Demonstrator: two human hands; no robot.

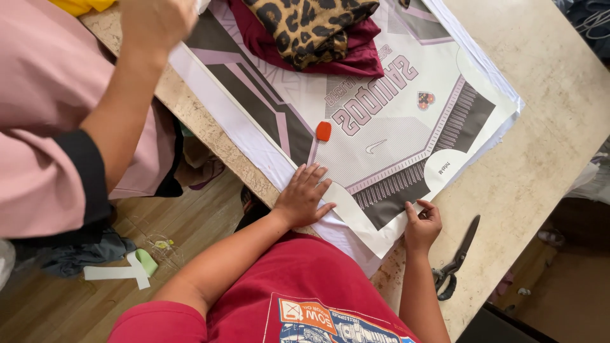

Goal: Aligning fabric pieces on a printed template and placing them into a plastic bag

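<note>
Two hands rest on a printed fabric panel [394, 127] spread over the desk [546, 146]. Left hand [304, 195] lies flat, fingers spread, gripping nothing. Right hand [422, 224] is loosely curled at the panel's near edge (it may be pinching that edge; hard to tell). Scissors [456, 259] lie just right of it. An orange chalk [323, 131] sits on the panel, beyond the left hand. Another person's arm [130, 108] reaches in at upper left.

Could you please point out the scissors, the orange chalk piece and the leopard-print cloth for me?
scissors [459, 255]: head view, on the blades near the pivot.
orange chalk piece [323, 131]: head view, its middle.
leopard-print cloth [305, 28]: head view, middle of the folded top.
</note>
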